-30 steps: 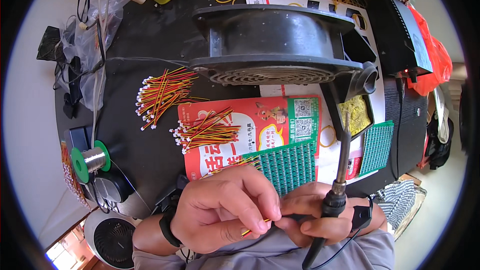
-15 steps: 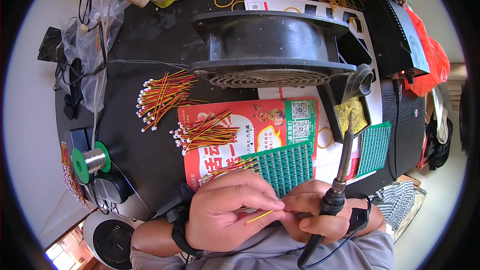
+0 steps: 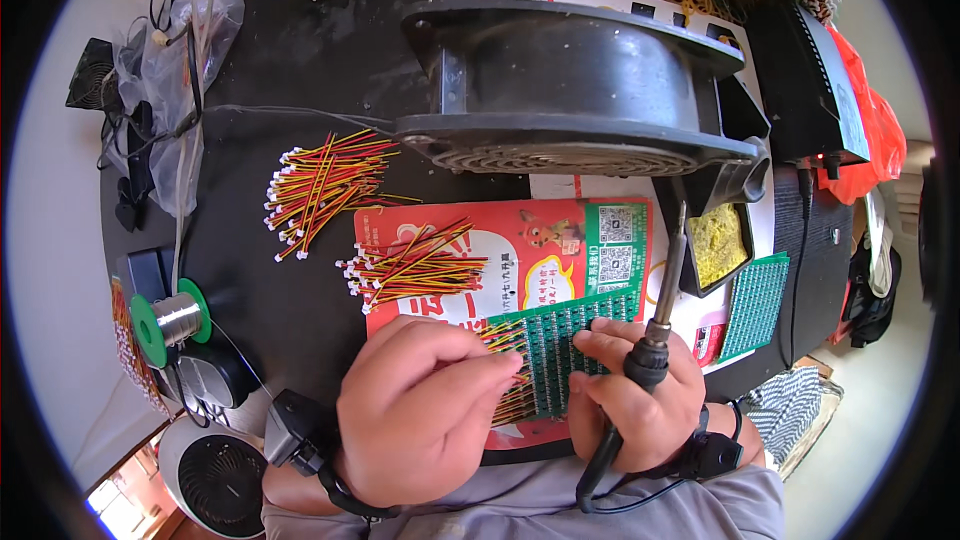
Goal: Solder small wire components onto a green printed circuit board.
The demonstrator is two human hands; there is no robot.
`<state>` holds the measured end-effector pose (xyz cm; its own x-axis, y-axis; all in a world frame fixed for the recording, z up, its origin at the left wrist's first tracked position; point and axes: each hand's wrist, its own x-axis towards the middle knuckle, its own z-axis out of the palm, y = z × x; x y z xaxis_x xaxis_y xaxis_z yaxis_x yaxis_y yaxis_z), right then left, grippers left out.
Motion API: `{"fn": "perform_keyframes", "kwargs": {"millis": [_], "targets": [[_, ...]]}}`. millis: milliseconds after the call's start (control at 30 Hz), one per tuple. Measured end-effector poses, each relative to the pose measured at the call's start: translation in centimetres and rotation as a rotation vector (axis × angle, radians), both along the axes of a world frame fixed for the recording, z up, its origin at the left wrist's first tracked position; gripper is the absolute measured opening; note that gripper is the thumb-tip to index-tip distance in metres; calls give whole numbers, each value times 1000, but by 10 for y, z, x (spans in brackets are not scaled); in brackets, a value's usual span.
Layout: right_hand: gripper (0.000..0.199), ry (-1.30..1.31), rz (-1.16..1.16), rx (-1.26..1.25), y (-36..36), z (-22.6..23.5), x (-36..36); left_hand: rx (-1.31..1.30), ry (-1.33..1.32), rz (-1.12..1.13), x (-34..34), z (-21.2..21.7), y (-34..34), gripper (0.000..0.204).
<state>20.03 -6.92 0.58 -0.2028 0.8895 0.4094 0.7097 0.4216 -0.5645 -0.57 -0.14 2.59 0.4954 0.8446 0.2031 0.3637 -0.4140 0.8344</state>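
My right hand (image 3: pixel 645 395) is closed around a soldering iron (image 3: pixel 672 285), whose metal tip points up and away from me. Fingers of that same hand rest on the green circuit board (image 3: pixel 560 345), a panel of many small repeated units. Along the board's left edge lies a row of red and yellow wires (image 3: pixel 508 338). Above this row, my left hand (image 3: pixel 420 410) pinches thumb and fingers together; a bit of wire shows just under the fingertips, mostly hidden by them. The board sits on a red printed sheet (image 3: pixel 390 220).
Connector wires lie in two bundles, one on the black table (image 3: pixel 310 70) and one (image 3: pixel 420 265) on the sheet. A black fan (image 3: pixel 570 70) stands ahead, with a tray of yellow tip cleaner (image 3: pixel 718 240) beside it. Solder spool (image 3: pixel 172 322) at left, second board (image 3: pixel 752 305) at right.
My hands have parted. The left has moved left with the wire to the row at the board's edge; the right has set its fingers on the board, still holding the iron.
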Motion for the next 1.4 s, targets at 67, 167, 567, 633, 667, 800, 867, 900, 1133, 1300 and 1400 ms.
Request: {"fn": "perform_keyframes", "kwargs": {"millis": [67,167,567,633,667,800,867,900,1133,1300,1400], "targets": [[34,1,50,2,-1,2,2,70,68,-5,2,-4,-4,24],[37,79,118,-33,-3,1,8,131,134,-24,5,-13,-7,27],[60,439,-79,81,-4,0,23,240,201,-22,10,-19,-7,30],[51,422,-92,20,-5,3,23,242,213,-23,10,-21,-10,29],[46,439,-131,-4,-5,6,15,241,212,-20,10,-22,-10,29],[36,375,-112,-84,-2,14,15,216,215,-20,12,-23,-9,30],[35,346,-66,-120,1,19,17,196,228,-19,11,-17,-7,30],[34,340,-62,-131,1,18,17,185,230,-23,9,-18,-7,31],[34,319,-71,-178,1,19,15,150,234,-37,10,-19,-6,31],[35,318,-55,-203,1,20,15,179,245,-24,10,-20,-8,30],[35,306,-49,-204,1,21,15,197,248,-11,10,-20,-9,30]]}}
